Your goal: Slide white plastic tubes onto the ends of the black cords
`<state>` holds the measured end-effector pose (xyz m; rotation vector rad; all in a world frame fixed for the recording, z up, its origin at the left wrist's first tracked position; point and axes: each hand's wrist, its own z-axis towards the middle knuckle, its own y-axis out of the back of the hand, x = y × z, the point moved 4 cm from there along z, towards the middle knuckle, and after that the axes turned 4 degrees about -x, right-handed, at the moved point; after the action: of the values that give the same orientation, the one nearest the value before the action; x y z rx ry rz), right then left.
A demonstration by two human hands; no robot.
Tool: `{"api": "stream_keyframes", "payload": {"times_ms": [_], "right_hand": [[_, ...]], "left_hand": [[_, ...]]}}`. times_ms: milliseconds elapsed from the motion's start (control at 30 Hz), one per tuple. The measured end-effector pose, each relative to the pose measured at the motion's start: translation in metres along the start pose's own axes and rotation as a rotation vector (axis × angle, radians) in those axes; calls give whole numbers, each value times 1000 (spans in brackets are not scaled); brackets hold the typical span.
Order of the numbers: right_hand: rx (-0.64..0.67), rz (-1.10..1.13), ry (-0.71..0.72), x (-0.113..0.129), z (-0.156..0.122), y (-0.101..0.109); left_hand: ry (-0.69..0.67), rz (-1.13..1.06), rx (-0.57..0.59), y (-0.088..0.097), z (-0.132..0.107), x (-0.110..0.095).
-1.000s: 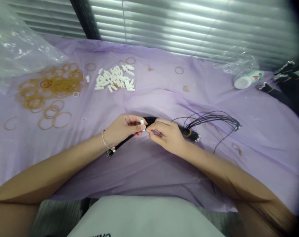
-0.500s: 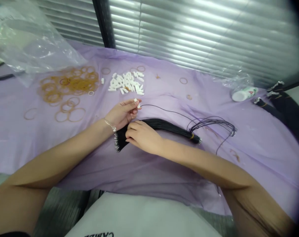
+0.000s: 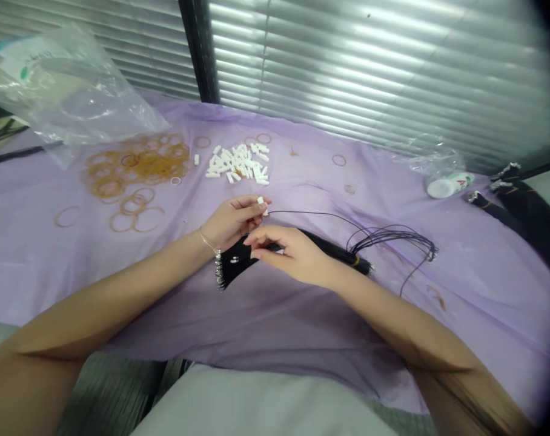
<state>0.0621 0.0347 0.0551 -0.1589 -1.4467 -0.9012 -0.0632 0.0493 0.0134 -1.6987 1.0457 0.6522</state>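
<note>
My left hand (image 3: 234, 223) pinches a small white plastic tube (image 3: 261, 206) between thumb and fingertips. A thin black cord (image 3: 311, 213) runs from that tube to the right, though I cannot see whether it passes through. My right hand (image 3: 293, 251) lies curled over a thick bundle of black cords (image 3: 329, 249) and appears to hold it. The bundle has metal clasps (image 3: 219, 272) at its left end and a yellow band (image 3: 357, 261) near its right end. Beyond the band, loose cords (image 3: 393, 238) arc out.
Under everything lies a wrinkled lilac sheet (image 3: 302, 321). Behind my hands are a heap of white tubes (image 3: 238, 163) and a scatter of tan rubber bands (image 3: 136, 163). A clear plastic bag (image 3: 79, 91) sits back left; a bottle (image 3: 445, 185) and black bundles (image 3: 524, 209) sit right.
My right hand has slid rightward along the bundle and lifted slightly. My left hand, still holding the white tube, has shifted a little right, and the view has tilted slightly.
</note>
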Motion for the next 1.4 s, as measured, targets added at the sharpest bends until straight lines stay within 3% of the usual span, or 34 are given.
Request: {"api": "stream_keyframes", "payload": {"times_ms": [133, 267, 567, 833, 1100, 1400], "right_hand": [[-46, 88, 17, 1, -1, 6], [-121, 216, -142, -1, -5, 18], [-242, 41, -312, -20, -3, 36], [-159, 27, -194, -9, -6, 31], [-115, 228, -318, 12, -9, 38], [-210, 7, -321, 1, -9, 35]], "left_hand": [[1, 19, -17, 6, -13, 3], [-21, 60, -33, 15, -25, 8], [-20, 87, -50, 22, -26, 9], [-5, 79, -58, 22, -26, 9], [-44, 159, -55, 22, -28, 10], [-84, 172, -18, 21, -31, 9]]}}
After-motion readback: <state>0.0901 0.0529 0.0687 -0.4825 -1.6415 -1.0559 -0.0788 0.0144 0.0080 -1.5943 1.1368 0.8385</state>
